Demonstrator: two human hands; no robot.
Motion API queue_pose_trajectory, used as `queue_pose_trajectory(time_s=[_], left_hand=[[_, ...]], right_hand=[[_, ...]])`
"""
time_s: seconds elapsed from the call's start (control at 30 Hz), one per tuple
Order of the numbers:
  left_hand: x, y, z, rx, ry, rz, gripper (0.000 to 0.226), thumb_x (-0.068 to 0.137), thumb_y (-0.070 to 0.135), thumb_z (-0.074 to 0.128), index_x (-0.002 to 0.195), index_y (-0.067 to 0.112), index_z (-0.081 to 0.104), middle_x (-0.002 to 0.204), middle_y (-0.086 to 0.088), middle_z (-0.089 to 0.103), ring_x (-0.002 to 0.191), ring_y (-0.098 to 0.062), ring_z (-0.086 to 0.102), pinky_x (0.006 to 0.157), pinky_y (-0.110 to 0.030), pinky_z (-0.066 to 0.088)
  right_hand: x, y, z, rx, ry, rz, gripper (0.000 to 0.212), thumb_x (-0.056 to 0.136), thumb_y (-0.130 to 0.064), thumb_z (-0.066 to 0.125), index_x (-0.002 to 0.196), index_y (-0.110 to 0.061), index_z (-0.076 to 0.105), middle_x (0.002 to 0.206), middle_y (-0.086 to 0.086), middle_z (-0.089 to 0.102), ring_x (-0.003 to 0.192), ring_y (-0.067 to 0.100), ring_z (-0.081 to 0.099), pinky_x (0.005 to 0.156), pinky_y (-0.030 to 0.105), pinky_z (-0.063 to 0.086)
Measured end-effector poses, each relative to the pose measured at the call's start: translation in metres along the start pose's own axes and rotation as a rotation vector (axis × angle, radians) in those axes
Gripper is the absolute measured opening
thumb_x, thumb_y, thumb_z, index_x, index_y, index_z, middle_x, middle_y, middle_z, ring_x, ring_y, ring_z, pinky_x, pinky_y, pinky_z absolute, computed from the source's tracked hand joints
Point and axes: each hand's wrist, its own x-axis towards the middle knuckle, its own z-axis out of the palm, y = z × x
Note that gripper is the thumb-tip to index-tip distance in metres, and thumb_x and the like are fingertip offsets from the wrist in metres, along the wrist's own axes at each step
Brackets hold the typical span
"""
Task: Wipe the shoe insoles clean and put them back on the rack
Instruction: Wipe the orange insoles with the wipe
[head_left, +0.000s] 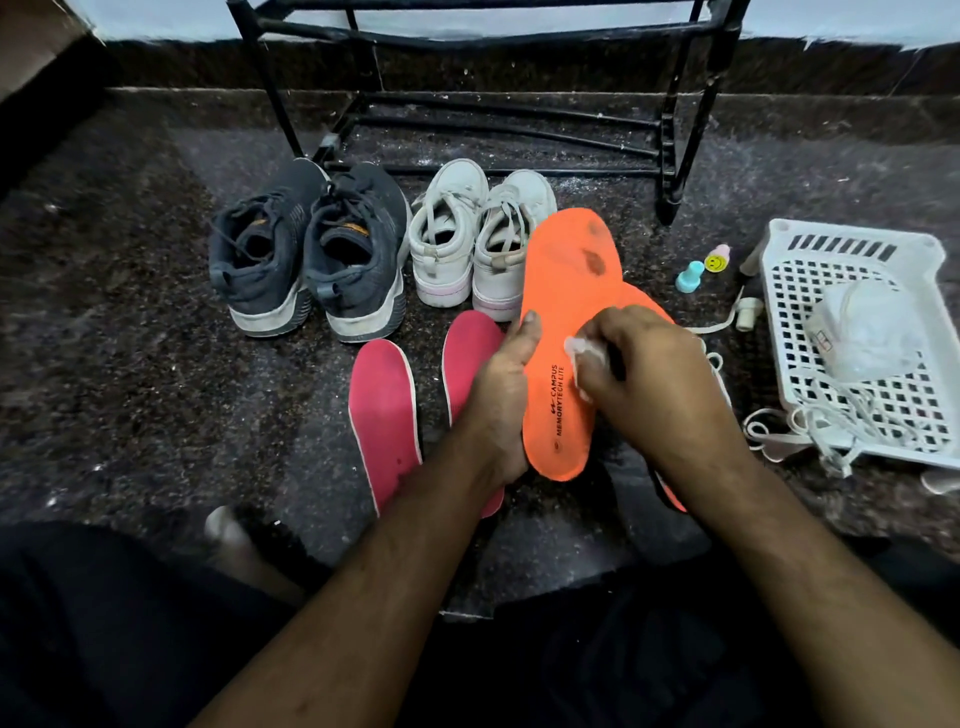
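Observation:
My left hand (501, 395) grips an orange insole (563, 291) by its left edge and holds it up above the floor, printed side facing me. Dark smudges show near its toe end. My right hand (644, 374) pinches a small white wipe (584, 356) and presses it against the middle of that insole. A second orange insole (670, 491) lies mostly hidden beneath my right hand and forearm. Two pink insoles (382, 415) lie side by side on the floor to the left. The black metal shoe rack (498, 124) stands against the far wall, its lower shelf bare.
A pair of dark grey sneakers (306, 260) and a pair of white sneakers (478, 239) stand before the rack. A white plastic basket (852, 249) at the right holds white laces and a wrapped packet. Two small bottles (704, 267) stand beside it. My dark-clothed legs fill the bottom.

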Motion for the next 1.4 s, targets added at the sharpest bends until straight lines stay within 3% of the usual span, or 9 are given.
queue_pose_trajectory(time_s=[0.1,0.27,0.33,0.5,0.77,1.0,1.07,1.17,1.4], left_hand=[[-0.004,-0.003,0.004,0.039,0.001,0.011,0.037,0.103,0.036,0.042,0.129,0.014,0.057,0.094,-0.008,0.071,0.075,-0.019,0.069,0.071,-0.031,0.057],[-0.001,0.005,-0.001,-0.048,-0.014,0.010,0.070,0.088,0.046,0.058,0.145,0.010,0.042,0.099,-0.011,0.060,0.070,-0.021,0.063,0.070,-0.034,0.050],[0.001,0.004,-0.003,-0.034,-0.006,0.000,0.055,0.092,0.044,0.054,0.135,0.011,0.052,0.095,-0.012,0.064,0.069,-0.022,0.065,0.066,-0.033,0.050],[-0.002,-0.002,0.006,0.012,-0.031,0.079,0.028,0.104,0.020,0.042,0.127,0.019,0.057,0.105,-0.010,0.070,0.081,-0.022,0.069,0.074,-0.038,0.058],[-0.003,0.009,0.001,-0.016,0.051,-0.013,0.063,0.083,0.023,0.068,0.141,0.010,0.045,0.115,-0.019,0.062,0.087,-0.029,0.066,0.080,-0.040,0.055],[-0.008,0.006,0.008,0.054,0.056,0.095,0.033,0.102,0.011,0.045,0.133,0.021,0.050,0.103,-0.014,0.071,0.076,-0.027,0.070,0.063,-0.043,0.060],[-0.006,0.008,0.005,0.037,0.092,0.111,0.035,0.101,0.011,0.045,0.136,0.017,0.048,0.092,-0.013,0.071,0.064,-0.023,0.067,0.059,-0.036,0.057],[-0.003,0.010,0.003,-0.020,0.100,0.086,0.038,0.100,0.013,0.045,0.138,0.018,0.049,0.113,-0.021,0.068,0.078,-0.028,0.069,0.071,-0.040,0.059],[-0.010,0.003,0.010,0.107,0.085,0.089,0.035,0.095,0.008,0.048,0.127,0.023,0.055,0.097,-0.016,0.069,0.072,-0.028,0.064,0.069,-0.042,0.055]], right_hand=[[0.020,0.008,-0.005,-0.007,0.111,0.077,0.009,0.086,-0.012,0.065,0.094,-0.013,0.068,0.092,0.009,0.063,0.087,0.029,0.060,0.080,0.037,0.042],[0.008,0.000,0.005,0.032,-0.067,0.018,0.016,0.081,-0.010,0.069,0.094,-0.020,0.074,0.087,0.005,0.063,0.082,0.023,0.060,0.073,0.028,0.036],[-0.003,-0.004,0.008,0.026,-0.134,-0.035,0.016,0.080,-0.010,0.072,0.093,-0.020,0.074,0.084,0.002,0.063,0.079,0.019,0.058,0.070,0.022,0.031],[0.017,0.015,0.000,0.009,0.087,0.071,0.008,0.087,-0.014,0.066,0.093,-0.015,0.072,0.086,0.005,0.062,0.081,0.024,0.060,0.075,0.028,0.038],[-0.001,-0.001,0.013,0.004,-0.073,-0.068,0.018,0.085,-0.009,0.064,0.097,-0.019,0.072,0.087,0.003,0.060,0.080,0.025,0.061,0.074,0.032,0.040],[0.021,0.017,0.001,-0.024,0.087,0.104,0.017,0.085,-0.008,0.061,0.097,-0.017,0.070,0.088,0.004,0.056,0.082,0.024,0.058,0.076,0.033,0.041],[0.011,0.008,0.007,0.005,0.007,0.041,0.015,0.085,-0.009,0.065,0.095,-0.017,0.071,0.086,0.001,0.058,0.079,0.020,0.057,0.071,0.026,0.035],[-0.005,-0.003,0.016,0.043,-0.132,-0.045,0.010,0.083,-0.015,0.070,0.092,-0.020,0.072,0.084,-0.001,0.062,0.079,0.018,0.058,0.070,0.020,0.031],[0.026,0.019,0.005,-0.030,0.098,0.134,0.012,0.085,-0.013,0.064,0.096,-0.011,0.069,0.092,0.010,0.061,0.086,0.030,0.060,0.079,0.039,0.045]])
